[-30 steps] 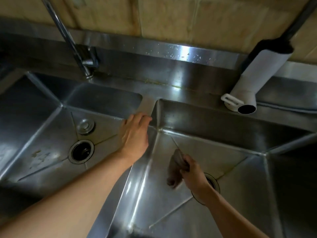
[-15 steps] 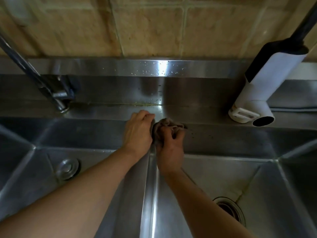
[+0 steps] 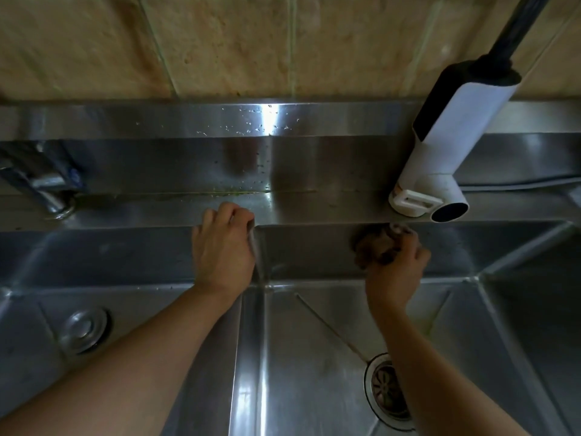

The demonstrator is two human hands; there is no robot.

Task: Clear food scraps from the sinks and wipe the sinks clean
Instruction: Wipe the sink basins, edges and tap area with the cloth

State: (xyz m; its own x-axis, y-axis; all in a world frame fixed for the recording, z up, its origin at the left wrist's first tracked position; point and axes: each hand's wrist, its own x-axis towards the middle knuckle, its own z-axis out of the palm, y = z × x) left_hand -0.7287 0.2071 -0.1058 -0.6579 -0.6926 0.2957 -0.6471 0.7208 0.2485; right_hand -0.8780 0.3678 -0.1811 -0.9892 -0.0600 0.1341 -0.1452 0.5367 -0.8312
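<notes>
Two steel sink basins lie below me, split by a narrow divider (image 3: 251, 341). My left hand (image 3: 224, 250) rests on the divider's far end, fingers curled over the back ledge, holding nothing. My right hand (image 3: 399, 269) grips a bunched brown cloth (image 3: 375, 247) and presses it against the back wall of the right sink (image 3: 314, 250), just under the rim. Small green scraps (image 3: 232, 193) line the seam where the ledge meets the backsplash.
A white and black faucet head (image 3: 440, 171) hangs over the ledge at the right. A metal tap base (image 3: 53, 196) stands at the left. The left sink has a closed stopper (image 3: 83, 330); the right sink has an open drain strainer (image 3: 388, 391).
My right hand has slid the cloth to the right along the right sink's back wall, away from the divider. My left hand has stayed on the divider. The view has moved closer.
</notes>
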